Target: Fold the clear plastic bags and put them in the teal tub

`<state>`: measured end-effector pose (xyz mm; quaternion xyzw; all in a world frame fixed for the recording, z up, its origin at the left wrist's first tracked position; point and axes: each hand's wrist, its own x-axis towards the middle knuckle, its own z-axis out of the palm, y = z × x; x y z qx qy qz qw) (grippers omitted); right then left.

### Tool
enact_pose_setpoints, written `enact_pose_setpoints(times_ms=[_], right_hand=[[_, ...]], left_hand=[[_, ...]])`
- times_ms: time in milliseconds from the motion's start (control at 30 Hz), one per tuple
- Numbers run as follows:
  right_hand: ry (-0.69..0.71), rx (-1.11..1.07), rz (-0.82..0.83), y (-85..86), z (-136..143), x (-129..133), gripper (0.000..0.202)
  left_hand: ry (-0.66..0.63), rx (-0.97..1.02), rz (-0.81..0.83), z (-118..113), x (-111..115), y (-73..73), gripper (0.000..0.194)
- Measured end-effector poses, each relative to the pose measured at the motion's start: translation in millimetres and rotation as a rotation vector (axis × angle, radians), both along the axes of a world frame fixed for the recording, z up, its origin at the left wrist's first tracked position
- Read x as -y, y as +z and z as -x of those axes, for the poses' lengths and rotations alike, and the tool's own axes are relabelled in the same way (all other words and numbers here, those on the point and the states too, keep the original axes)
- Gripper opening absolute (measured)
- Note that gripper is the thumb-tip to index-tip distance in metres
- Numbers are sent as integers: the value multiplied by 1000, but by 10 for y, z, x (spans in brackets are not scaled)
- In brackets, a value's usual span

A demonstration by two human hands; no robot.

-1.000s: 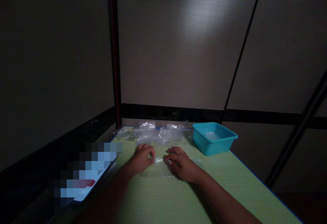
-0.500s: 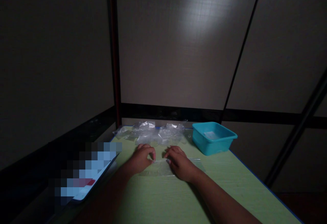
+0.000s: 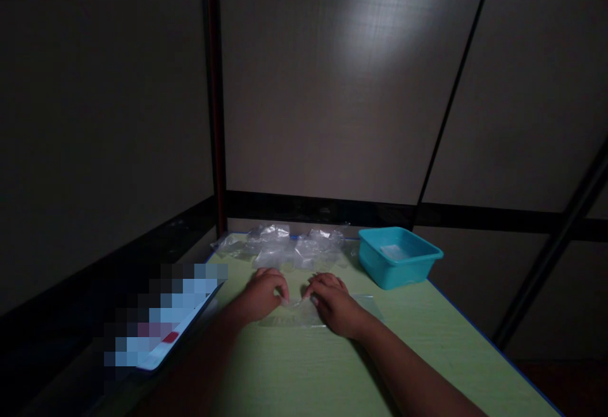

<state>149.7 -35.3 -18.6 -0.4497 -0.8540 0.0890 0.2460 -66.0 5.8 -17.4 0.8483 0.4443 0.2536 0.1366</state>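
Observation:
A clear plastic bag (image 3: 297, 317) lies flat on the green table in front of me. My left hand (image 3: 265, 293) pinches its far edge between thumb and forefinger. Close by on the right, my right hand (image 3: 332, 303) pinches the same edge, its wrist and palm over the bag's right part. Between the two pinches the film sags a little. Part of the bag sticks out to the right of my right hand. Beyond both hands lies a loose heap of crumpled clear plastic bags (image 3: 280, 252).
A turquoise plastic basket (image 3: 396, 271) stands at the back right of the green table (image 3: 427, 347), with something whitish inside. A tablet-like device with a lit, blurred-out screen (image 3: 156, 357) leans at the left edge. Dark panelled walls (image 3: 323, 119) close off the back and left.
The bag's edge between my fingers has gone from nearly straight to a slight sag. My right fingertips have shifted slightly; otherwise the hands stay in place.

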Motion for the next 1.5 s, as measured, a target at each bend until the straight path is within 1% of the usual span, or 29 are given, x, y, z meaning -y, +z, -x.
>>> enact_pose_setpoints(times_ms=[100,167,200,267,333,400,567,667,733,800,833,867,900,933,967,1033,1100,1200,1300,1400,1500], right_hand=[[-27,-4,8,24,7,24,26],[-53,12,19,55,18,55,25],[-60,30,27,73,26,73,27],[-41,81,49,113,47,113,39],[12,134,78,148,72,151,53],[66,172,103,171,96,183,62],[127,213,156,167,120,211,69],[139,230,188,146,114,203,73],[137,233,197,138,110,200,73],[135,234,200,134,107,200,74],[138,239,201,133,106,200,74],[141,242,201,132,105,201,75],[143,244,198,129,104,202,77],[144,242,194,124,103,202,78],[145,239,185,116,101,202,79],[158,235,161,95,94,198,77],[189,248,137,64,83,189,73],[213,272,119,8,59,160,74],[218,297,127,-56,45,117,82],[221,313,125,-129,52,79,84],[205,306,90,-186,70,60,81]], left_hand=[[5,7,12,8,-6,-8,22],[0,11,14,10,-9,-10,21],[-2,12,16,10,-9,-10,21],[8,14,24,7,-6,-2,20],[21,14,37,3,3,14,20],[27,11,52,-1,15,30,20],[42,-4,69,4,43,44,18],[84,-31,92,7,75,76,16],[132,-42,97,-10,110,124,12],[168,-20,43,-55,167,183,9],[167,6,-12,-89,208,211,12],[147,40,-80,-130,258,234,19],[99,77,-143,-176,316,250,27],[6,96,-164,-225,381,259,36],[-92,110,-153,-274,449,259,44],[-253,98,-75,-367,575,240,58],[-352,47,18,-442,662,206,63],[-398,-11,86,-510,706,166,62],[-413,-42,70,-534,698,160,66],[-389,-62,57,-539,693,165,68],[-351,-63,87,-544,698,151,64]])
